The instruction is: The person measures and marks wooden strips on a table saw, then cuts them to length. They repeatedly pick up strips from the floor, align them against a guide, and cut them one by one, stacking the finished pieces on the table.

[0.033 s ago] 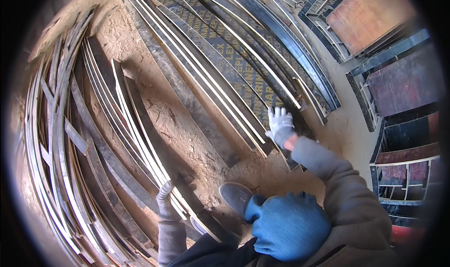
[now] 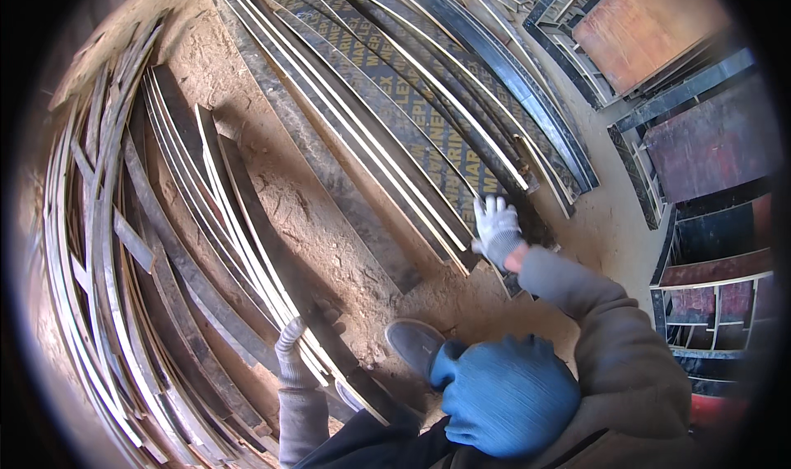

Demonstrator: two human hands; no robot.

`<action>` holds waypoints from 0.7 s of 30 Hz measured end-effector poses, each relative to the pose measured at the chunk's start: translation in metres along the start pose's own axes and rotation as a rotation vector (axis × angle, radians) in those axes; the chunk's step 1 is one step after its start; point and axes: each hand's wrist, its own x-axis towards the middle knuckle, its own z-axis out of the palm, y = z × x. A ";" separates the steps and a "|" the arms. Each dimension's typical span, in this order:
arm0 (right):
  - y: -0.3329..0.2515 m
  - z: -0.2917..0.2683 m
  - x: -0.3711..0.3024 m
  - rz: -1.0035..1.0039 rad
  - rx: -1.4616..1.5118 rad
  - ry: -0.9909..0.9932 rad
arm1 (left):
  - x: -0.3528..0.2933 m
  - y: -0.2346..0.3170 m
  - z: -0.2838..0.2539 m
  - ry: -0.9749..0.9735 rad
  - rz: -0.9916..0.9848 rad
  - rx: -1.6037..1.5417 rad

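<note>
My left hand [image 2: 290, 349], in a pale knit glove, is wrapped round a bundle of long thin plywood strips [image 2: 284, 302] at the lower left. The strips have dark faces and pale edges, and slant away to the upper left. Over at the right, my gloved right hand [image 2: 498, 228] has its fingers stretched out and apart at the near end of a dark plywood sheet [image 2: 416, 152] with yellow lettering. A narrow strip edge runs up to its fingertips; whether they touch it I cannot tell. Just left of this hand end several more pale-edged strips [image 2: 428, 223].
A heap of long curved-looking strips [image 2: 103, 222] covers the far left. Dusty ground [image 2: 280, 180] lies between the stacks. At the right stand framed panels [image 2: 651, 32], one orange-brown. My shoe [image 2: 414, 343] and a blue cloth-covered form [image 2: 511, 395] are close below.
My right hand has shifted slightly to the right and nearer to me. My left hand and the strips in it have stayed put.
</note>
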 end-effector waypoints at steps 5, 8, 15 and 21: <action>0.005 0.049 -0.083 -0.021 -0.161 -0.173 | -0.002 -0.002 0.006 0.009 -0.037 -0.034; 0.031 0.065 -0.079 -0.072 0.101 -0.049 | -0.005 -0.003 0.007 -0.039 -0.003 -0.020; 0.018 0.064 -0.062 0.144 0.255 -0.080 | -0.007 -0.001 -0.003 0.030 0.057 0.215; 0.035 0.069 -0.054 0.204 0.506 -0.144 | -0.025 -0.002 -0.015 0.027 0.079 0.290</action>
